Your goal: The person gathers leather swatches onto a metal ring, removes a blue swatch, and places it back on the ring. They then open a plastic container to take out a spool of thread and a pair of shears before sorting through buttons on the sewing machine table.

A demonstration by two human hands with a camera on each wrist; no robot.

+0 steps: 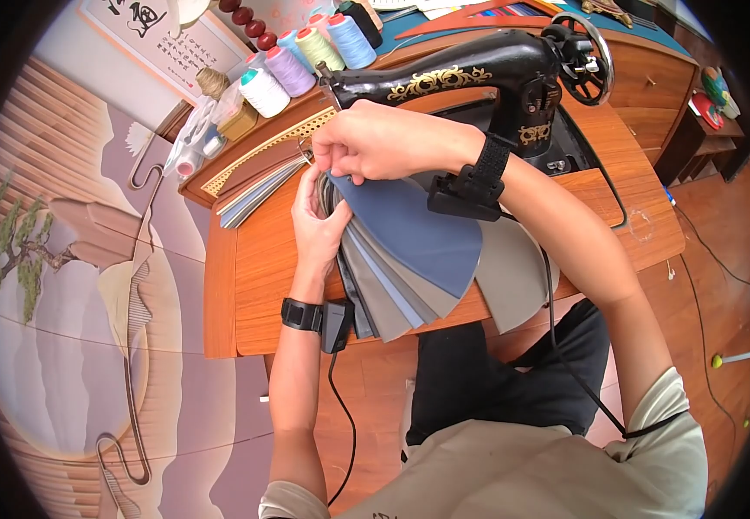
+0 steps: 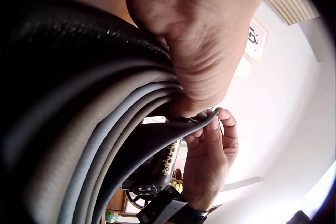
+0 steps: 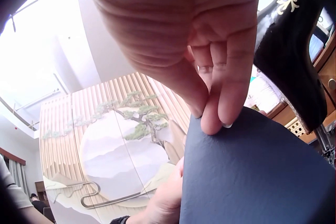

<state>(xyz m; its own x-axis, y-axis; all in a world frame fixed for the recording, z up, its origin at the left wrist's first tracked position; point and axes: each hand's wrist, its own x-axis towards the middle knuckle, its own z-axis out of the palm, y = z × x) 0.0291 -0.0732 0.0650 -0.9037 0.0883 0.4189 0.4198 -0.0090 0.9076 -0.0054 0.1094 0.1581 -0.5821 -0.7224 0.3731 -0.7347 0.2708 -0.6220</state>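
A fan of leather-like swatches in greys and blues spreads over the wooden table, its narrow end held up in the left hand, whose thumb and fingers grip the stack. The right hand pinches the narrow tip of the top blue swatch between thumb and fingers, close above the left hand. In the right wrist view that pinch shows on the blue swatch. The left wrist view shows the stack's curved edges beside the left hand. A metal ring stands by the fingertips.
A black sewing machine stands behind the hands. Thread spools line the back left, near a perforated strip and another swatch bundle. A grey swatch overhangs the table's front edge. Cables hang from both wrist cameras.
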